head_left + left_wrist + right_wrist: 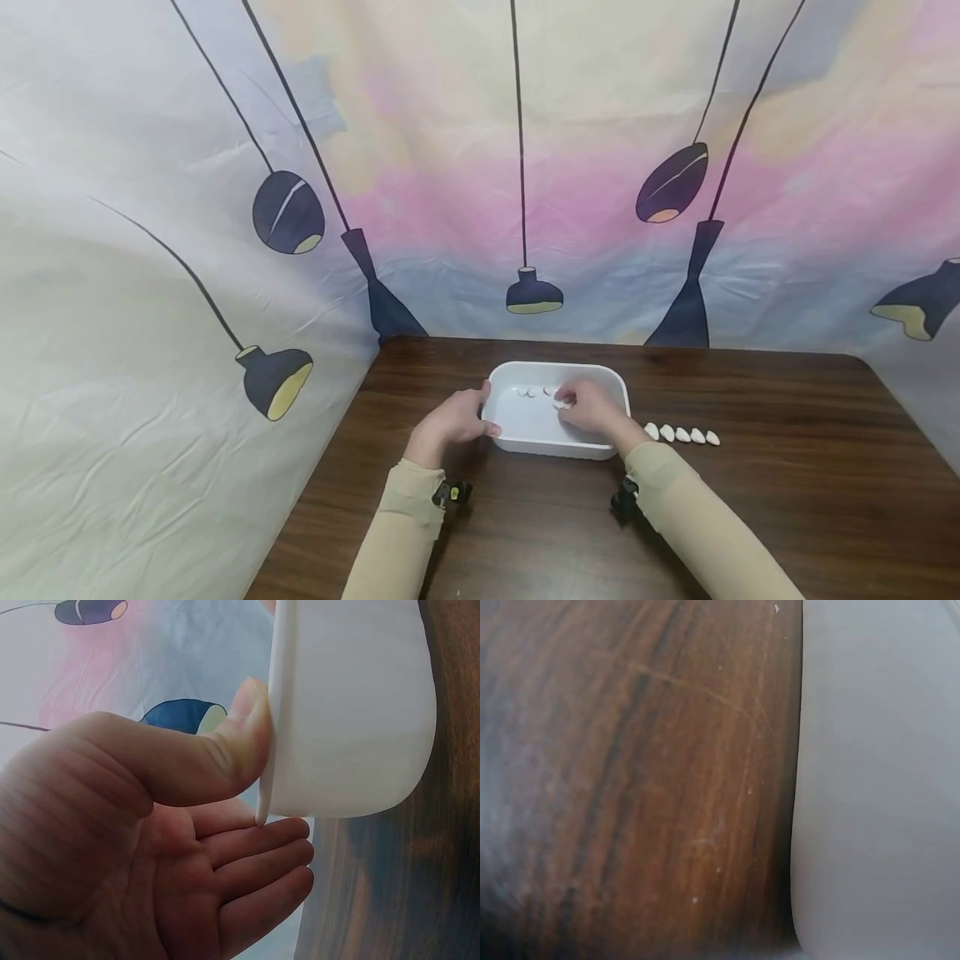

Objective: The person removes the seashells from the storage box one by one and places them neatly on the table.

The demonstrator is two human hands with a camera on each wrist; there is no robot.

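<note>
A white rectangular tray stands on the wooden table. At its left end my left hand holds the rim, thumb by the near corner and fingers along the side. The left wrist view shows that thumb bent against the rim, the other fingers stretched out beyond it. My right hand reaches into the tray from the right, thumb and forefinger closed around a small white shell-like piece. Several similar pieces lie on the tray bottom. The right wrist view shows only tray wall and table; the hand is hidden there.
To the right of the tray, several white pieces lie in a row on the brown table. A cloth with printed lamps hangs behind the table and along its left side.
</note>
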